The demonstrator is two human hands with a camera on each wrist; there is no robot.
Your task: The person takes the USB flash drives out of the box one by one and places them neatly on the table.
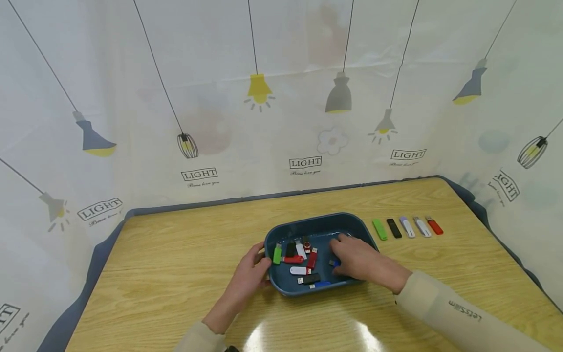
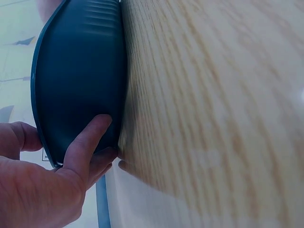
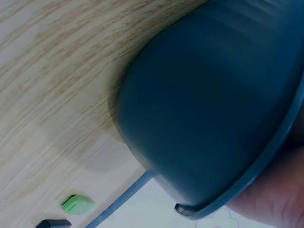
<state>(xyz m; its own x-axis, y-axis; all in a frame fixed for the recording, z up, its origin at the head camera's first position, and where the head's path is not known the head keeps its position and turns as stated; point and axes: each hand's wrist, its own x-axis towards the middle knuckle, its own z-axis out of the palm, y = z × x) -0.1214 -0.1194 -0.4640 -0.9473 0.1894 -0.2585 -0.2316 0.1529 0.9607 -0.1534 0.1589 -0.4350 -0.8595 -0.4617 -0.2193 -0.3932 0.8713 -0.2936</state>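
A dark blue plastic basin (image 1: 281,292) stands on the table with several USB sticks inside. My left hand (image 1: 248,274) holds its left end; in the left wrist view the thumb is at the rim and the fingers (image 2: 90,140) lie against the outer wall. My right hand (image 1: 358,259) reaches into the basin's right part, fingers pointing down, beside a partly covered blue USB stick (image 1: 335,263). The basin wall hides its fingertips in the right wrist view, so any grip is unclear. A green (image 1: 277,254), a red (image 1: 292,259) and a white USB stick (image 1: 299,270) lie left of it.
Right of the basin, several USB sticks lie in a row, from a green one (image 1: 379,229) and a black one (image 1: 394,228) to a red one (image 1: 434,225). A lamp-printed cloth (image 1: 264,146) hangs behind the wooden table (image 1: 176,254).
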